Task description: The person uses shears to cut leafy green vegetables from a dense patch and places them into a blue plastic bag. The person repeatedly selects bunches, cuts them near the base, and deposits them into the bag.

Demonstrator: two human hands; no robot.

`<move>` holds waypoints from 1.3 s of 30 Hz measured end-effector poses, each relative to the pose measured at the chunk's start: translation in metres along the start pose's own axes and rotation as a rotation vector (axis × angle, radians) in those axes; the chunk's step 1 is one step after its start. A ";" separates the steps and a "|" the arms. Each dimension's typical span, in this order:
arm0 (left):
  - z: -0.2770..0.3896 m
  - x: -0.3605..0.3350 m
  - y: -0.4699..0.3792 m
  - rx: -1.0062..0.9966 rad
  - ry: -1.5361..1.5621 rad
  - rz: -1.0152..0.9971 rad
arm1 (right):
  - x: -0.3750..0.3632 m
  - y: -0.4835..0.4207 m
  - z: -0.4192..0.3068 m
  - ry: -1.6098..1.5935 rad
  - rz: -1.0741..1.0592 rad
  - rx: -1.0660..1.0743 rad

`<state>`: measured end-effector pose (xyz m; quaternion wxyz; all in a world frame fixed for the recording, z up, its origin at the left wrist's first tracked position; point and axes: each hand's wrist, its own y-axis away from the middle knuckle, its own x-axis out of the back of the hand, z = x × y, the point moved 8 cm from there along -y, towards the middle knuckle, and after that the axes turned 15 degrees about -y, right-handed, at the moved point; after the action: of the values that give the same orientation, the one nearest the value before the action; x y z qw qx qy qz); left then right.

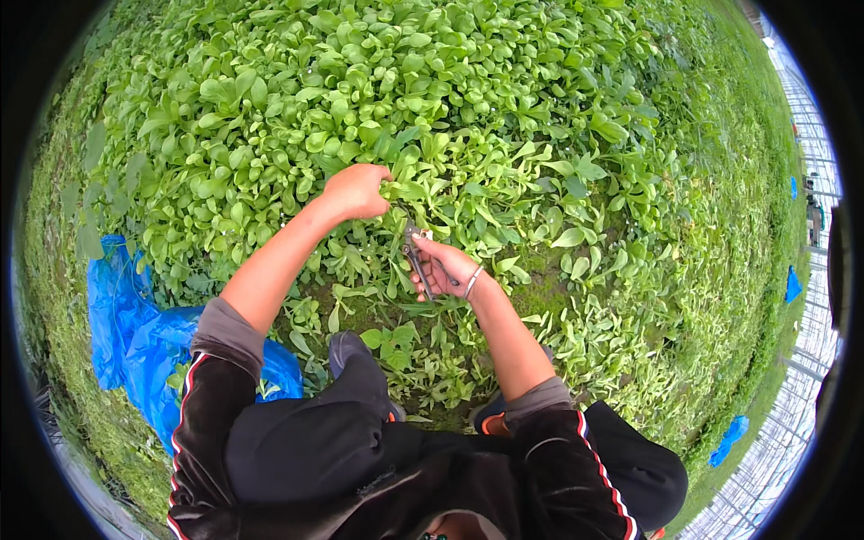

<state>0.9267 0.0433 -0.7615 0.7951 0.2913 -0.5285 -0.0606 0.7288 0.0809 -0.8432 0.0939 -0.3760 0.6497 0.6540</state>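
A dense bed of leafy green plants (378, 88) spreads out before me. At its near edge my left hand (358, 192) has its fingers curled in among the leaves; foliage hides what the fingertips grip. Just right of and below it, my right hand (440, 266) holds pruning shears (417, 262) by the handles. The shears' blades point up toward the plants near my left hand, and the tips are partly lost among leaves. A pale bracelet (474, 282) circles my right wrist.
A blue plastic bag (145, 344) lies by my left side, with some leaves in it. Cut or flattened plants (601, 351) cover the ground at right. My shoes (351, 354) rest among low leaves. Farther right are blue plastic pieces (727, 440) and a greenhouse wall (803, 378).
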 end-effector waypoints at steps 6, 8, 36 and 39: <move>-0.023 -0.009 0.014 0.119 -0.043 0.092 | -0.005 -0.012 0.001 -0.052 0.008 0.055; -0.021 -0.014 0.013 0.102 -0.046 0.058 | -0.002 -0.011 0.002 -0.080 0.056 0.058; -0.143 -0.018 0.150 0.085 2.042 0.377 | -0.057 0.009 -0.015 0.325 -0.145 0.085; -0.140 -0.015 0.150 0.165 1.889 0.424 | -0.014 -0.002 -0.025 0.119 0.095 0.128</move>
<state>1.0110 0.2291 -0.7324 0.8633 0.1733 0.2832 0.3801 0.7497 0.0633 -0.8330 0.0477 -0.3764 0.7116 0.5913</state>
